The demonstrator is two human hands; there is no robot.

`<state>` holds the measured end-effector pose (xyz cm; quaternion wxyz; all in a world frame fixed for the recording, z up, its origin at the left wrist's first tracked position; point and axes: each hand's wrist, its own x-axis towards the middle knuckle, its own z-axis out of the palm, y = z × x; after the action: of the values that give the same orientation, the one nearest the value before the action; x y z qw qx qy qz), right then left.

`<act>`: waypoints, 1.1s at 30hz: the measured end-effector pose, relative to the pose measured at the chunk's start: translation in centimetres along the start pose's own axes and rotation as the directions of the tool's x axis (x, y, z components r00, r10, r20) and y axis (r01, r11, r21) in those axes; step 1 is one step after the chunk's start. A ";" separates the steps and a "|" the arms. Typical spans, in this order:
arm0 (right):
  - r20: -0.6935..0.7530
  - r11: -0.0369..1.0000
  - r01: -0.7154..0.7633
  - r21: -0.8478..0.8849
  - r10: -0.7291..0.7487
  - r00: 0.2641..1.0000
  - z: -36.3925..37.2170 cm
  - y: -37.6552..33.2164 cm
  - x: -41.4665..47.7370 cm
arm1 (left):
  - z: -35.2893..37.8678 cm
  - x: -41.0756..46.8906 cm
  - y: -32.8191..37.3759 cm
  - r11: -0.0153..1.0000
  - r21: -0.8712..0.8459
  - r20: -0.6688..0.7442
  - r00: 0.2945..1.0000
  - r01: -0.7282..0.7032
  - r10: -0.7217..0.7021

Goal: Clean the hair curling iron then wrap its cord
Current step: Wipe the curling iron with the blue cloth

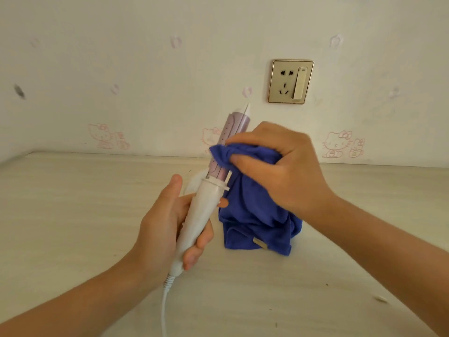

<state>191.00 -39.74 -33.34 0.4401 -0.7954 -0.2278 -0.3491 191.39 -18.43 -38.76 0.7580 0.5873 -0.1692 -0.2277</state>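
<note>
Two grips: left hand point(165, 227) holds iron point(206, 207), right hand point(279, 166) bunches cloth point(255, 215).

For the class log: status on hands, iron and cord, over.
Left hand grips iron handle. Right hand holds blue cloth on barrel. Cord hangs unwrapped. Nothing blocking.

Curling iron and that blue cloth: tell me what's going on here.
A person is wiping down the curling iron. The left hand grips its white handle and holds it tilted up toward the wall. The right hand holds a blue cloth bunched against the purple barrel, and the rest of the cloth hangs down to the table. The cord trails loose from the handle's end, not yet wrapped. Nothing is plugged into the wall socket.
</note>
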 end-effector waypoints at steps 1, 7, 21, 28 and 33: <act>-0.045 1.000 -0.008 0.001 0.009 0.999 -0.4 0.1 0.4 | 0.1 0.1 0.0 1.000 0.016 -0.004 1.000 0.006 -0.006; 0.055 0.998 0.037 0.042 -0.040 0.998 0.9 -0.4 -1.1 | 0.2 0.1 -1.0 0.996 0.010 -0.105 0.991 -0.085 0.085; -0.208 0.982 -0.145 0.123 0.169 0.964 -0.7 0.3 0.6 | 0.1 -0.2 -2.1 0.962 0.157 -0.063 0.969 -0.225 0.237; -0.204 0.981 -0.136 0.136 0.162 0.965 -0.8 0.2 0.6 | 0.0 -0.3 -2.1 0.984 0.060 -0.072 0.983 -0.166 0.170; -0.240 0.983 -0.133 0.123 0.160 0.958 -1.1 0.4 0.8 | 0.0 -0.2 -2.0 0.975 0.130 -0.056 0.980 -0.181 0.190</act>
<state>191.46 -40.83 -32.56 0.5310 -0.7357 -0.1292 -0.4000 190.91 -18.71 -40.65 0.7433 0.6224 -0.2111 -0.1246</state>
